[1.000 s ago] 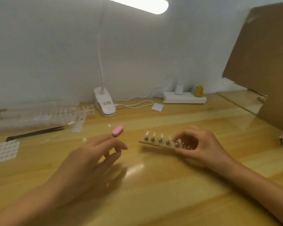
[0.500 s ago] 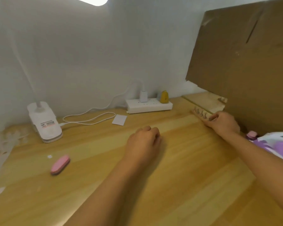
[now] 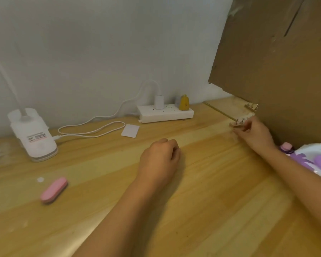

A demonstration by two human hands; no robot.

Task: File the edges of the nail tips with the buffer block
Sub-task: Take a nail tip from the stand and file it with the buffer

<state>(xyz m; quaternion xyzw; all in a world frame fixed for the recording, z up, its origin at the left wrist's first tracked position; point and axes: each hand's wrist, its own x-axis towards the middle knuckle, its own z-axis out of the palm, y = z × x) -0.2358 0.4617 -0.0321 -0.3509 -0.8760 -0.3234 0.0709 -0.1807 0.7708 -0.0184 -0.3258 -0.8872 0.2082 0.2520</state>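
The pink buffer block (image 3: 54, 190) lies well left of the left hand (image 3: 158, 160), curled into a fist; the right hand (image 3: 253, 135) pinches the nail-tip strip (image 3: 237, 123).

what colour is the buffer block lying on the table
Pink, with a darker edge along its side; the buffer block shows best in the head view, lower left.

nail-tip strip (image 3: 238, 123): blurred, partly under right hand (image 3: 254, 135); lamp (image 3: 33, 134): neck cut by left edge; purple-white pack (image 3: 315, 160): cut by right edge
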